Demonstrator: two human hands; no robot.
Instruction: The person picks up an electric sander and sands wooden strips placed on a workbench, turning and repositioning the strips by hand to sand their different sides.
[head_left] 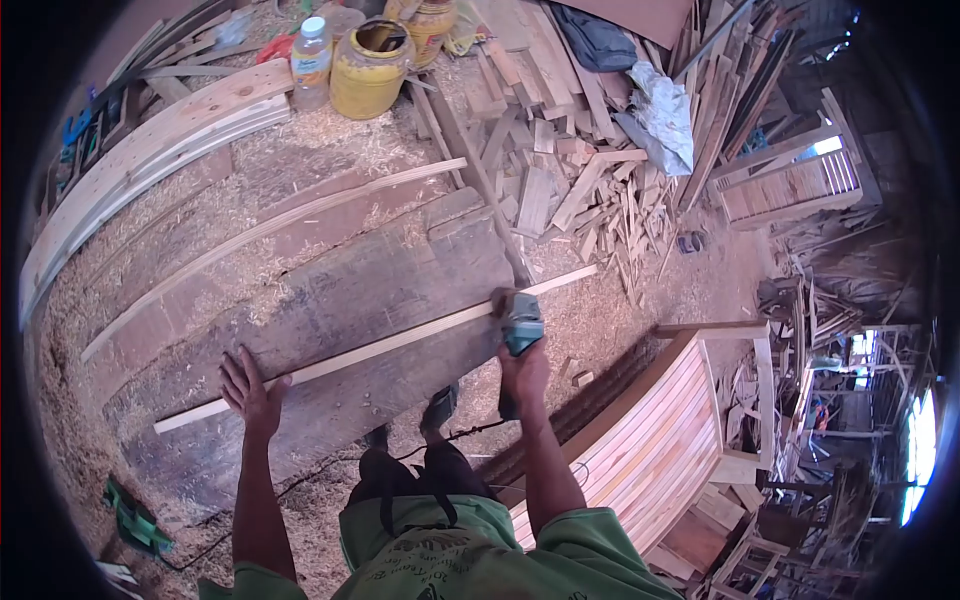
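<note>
One Wooden Strip (395,338): Handling and Condition

Hand positions. The right hand (525,378) is wrapped around a green power tool (523,327), whose head stands over the strip toward its right end. The left hand (258,405) grips nothing: its fingers are spread apart, and it lies across the strip near the opposite end. How firmly it presses cannot be told, nor whether the tool head bears on the wood.

Procedure. Bear down with the left palm so that the strip neither slides nor chatters. Guide the tool lengthwise with light, even pressure; do not dwell on one spot, since so narrow a piece would probably gouge. Ease off over the unsupported end, which is likely to flex. Route the cord (478,430) clear of the feet (440,405).

Workpiece. The strip lies diagonally across a dark, worn board (420,375), its right end projecting past the edge. It is long, slender, pale and seemingly straight. Surface finish is too small to judge.
</note>
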